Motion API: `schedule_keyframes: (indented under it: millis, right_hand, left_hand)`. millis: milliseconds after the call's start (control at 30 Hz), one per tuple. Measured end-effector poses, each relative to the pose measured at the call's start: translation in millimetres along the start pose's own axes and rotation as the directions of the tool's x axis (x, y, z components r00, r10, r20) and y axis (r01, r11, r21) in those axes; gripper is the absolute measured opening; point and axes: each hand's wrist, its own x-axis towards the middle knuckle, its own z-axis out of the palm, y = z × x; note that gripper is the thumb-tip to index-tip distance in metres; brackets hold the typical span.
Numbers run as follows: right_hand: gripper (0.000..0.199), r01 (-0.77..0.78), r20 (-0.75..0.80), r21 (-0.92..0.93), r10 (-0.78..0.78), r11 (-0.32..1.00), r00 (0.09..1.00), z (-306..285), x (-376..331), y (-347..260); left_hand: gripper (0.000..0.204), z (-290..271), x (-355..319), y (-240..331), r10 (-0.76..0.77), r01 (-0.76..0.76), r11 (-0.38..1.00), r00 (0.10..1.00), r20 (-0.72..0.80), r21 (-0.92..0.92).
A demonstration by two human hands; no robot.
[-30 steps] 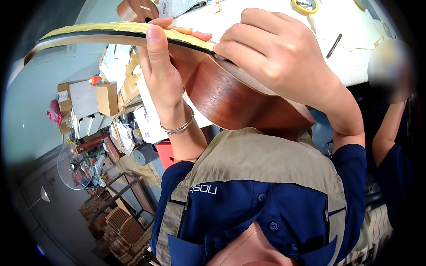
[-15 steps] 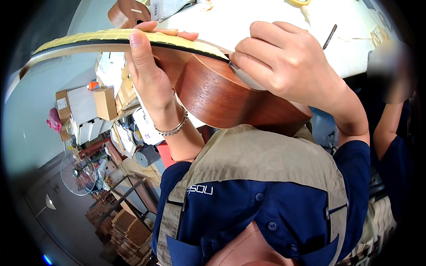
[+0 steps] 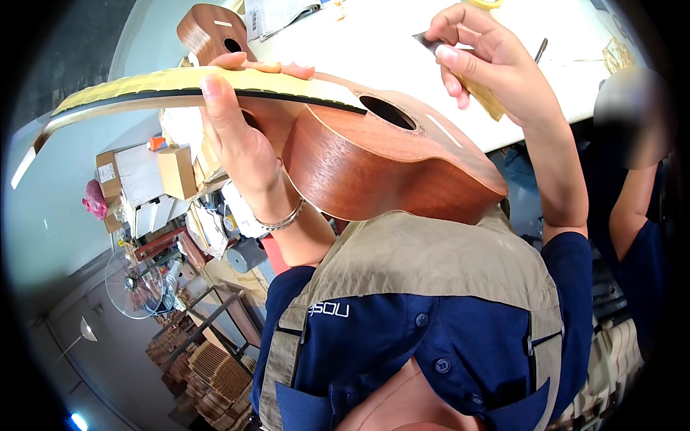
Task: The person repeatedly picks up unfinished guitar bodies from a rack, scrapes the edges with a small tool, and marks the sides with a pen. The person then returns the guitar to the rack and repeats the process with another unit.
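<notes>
A reddish-brown ukulele (image 3: 381, 165) lies on its side against my apron, its neck pointing left. Yellow masking tape (image 3: 151, 80) covers the fretboard, and a dark edge shows beneath it. My left hand (image 3: 241, 133) is closed round the neck near the body, thumb on the near side and fingertips over the tape. Raised above the soundhole (image 3: 388, 113), my right hand (image 3: 496, 65) pinches a thin flat blade-like tool with a dark tip (image 3: 429, 43) and a yellowish-brown lower part (image 3: 483, 97). This tool is apart from the ukulele.
Behind the neck, a second ukulele (image 3: 208, 36) rests by a folded newspaper (image 3: 280, 14) on the white table (image 3: 352, 47). A tape roll (image 3: 485, 3) and a dark pen-like item (image 3: 541, 50) lie farther right. Another person's arm (image 3: 632, 194) shows at right. Cardboard boxes (image 3: 176, 172) and a fan (image 3: 133, 284) are at left.
My right hand has lifted off the fretboard's end, up and to the right, with the tool in it. The soundhole has come into sight. My left hand keeps its grip; the ukulele has tilted slightly.
</notes>
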Motion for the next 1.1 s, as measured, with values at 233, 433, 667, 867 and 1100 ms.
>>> schedule_keyframes:
  millis: [233, 433, 667, 867, 1100]
  right_hand:
    - [0.035, 0.074, -0.153, 0.846, 0.108, 0.528, 0.982, -1, 6, 25]
    - [0.035, 0.206, -0.266, 0.142, -0.163, 0.968, 0.95, 16, -1, 25]
    - [0.023, 0.419, -0.104, -0.262, -0.457, 0.87, 0.884, 54, 1, 2]
    - [0.015, 0.503, -0.019, -0.511, -0.594, 0.697, 0.804, 70, 3, -8]
    - [0.018, 0.596, 0.041, -0.631, -0.746, 0.496, 0.665, 73, 13, -5]
  left_hand:
    - [0.048, 1, -3, 0, 0.002, -0.002, 1.0, 1.0, -0.01, 0.003]
    - [0.048, 6, -4, -3, 0.015, -0.015, 1.0, 1.0, -0.021, -0.005]
    - [0.043, 7, -5, -2, 0.005, -0.005, 0.998, 1.0, -0.006, -0.063]
    - [0.039, 6, -8, -1, 0.01, -0.01, 0.996, 1.0, 0.007, -0.084]
    - [0.04, 8, -10, 3, 0.007, -0.006, 0.997, 1.0, 0.013, -0.074]
